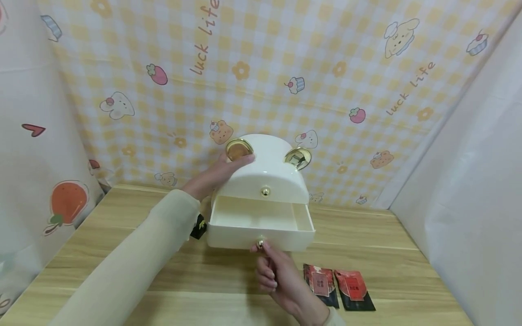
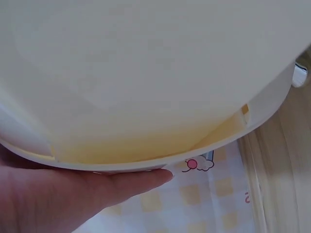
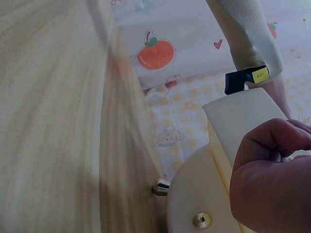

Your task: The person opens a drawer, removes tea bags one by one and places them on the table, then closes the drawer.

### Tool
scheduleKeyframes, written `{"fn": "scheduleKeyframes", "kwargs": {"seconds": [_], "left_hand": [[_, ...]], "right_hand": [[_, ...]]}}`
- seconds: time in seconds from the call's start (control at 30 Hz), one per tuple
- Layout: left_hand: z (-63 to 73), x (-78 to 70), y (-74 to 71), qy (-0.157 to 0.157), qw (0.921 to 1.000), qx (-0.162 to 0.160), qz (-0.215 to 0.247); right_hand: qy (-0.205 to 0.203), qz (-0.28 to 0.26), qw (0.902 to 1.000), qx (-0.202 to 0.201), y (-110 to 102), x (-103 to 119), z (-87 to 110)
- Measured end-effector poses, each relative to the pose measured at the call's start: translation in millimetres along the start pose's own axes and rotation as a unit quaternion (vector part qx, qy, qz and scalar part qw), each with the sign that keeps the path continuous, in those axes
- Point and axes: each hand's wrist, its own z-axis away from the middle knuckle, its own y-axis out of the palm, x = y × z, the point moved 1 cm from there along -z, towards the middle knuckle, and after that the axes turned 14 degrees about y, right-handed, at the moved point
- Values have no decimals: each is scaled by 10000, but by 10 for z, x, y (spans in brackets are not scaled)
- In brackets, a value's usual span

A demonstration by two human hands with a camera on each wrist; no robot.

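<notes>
A glossy cream drawer box (image 1: pixel 267 156) with round gold ears stands near the back of the table. Its lower drawer (image 1: pixel 232 237) is pulled out, with the bare inside showing. The upper front with its gold knob (image 1: pixel 265 192) is closed. My left hand (image 1: pixel 222 173) holds the box at its left side by the ear, thumb over the top; its other fingers are hidden behind. In the left wrist view, a straight finger (image 2: pixel 141 182) lies along the box's rim. My right hand (image 1: pixel 281 278) pinches the lower drawer's gold knob (image 1: pixel 261 243) between thumb and finger.
Two red and black packets (image 1: pixel 354 290) lie on the wooden table (image 1: pixel 408 267), right of my right hand. A patterned cloth (image 1: pixel 261 90) hangs close behind the box. White cloths (image 1: pixel 469 181) flank the table. A black block with a yellow label (image 1: pixel 199 227) sits at my left wrist.
</notes>
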Motion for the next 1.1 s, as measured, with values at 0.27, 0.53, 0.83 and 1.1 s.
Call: {"fn": "scheduleKeyframes", "kwargs": {"seconds": [0.27, 0.53, 0.83, 1.1], "left_hand": [[-32, 35, -17, 261, 9996, 124, -39], [-3, -5, 7, 217, 9998, 46, -16], [-26, 23, 6, 381, 9992, -68, -35], [8, -33, 21, 298, 9995, -82, -36]], "right_hand": [[-113, -46, 9998, -144, -20, 34, -98], [-267, -28, 9996, -107, -9, 80, -212], [-339, 40, 9992, -195, -38, 147, -305], [-369, 11, 9985, -400, -81, 227, -380]]}}
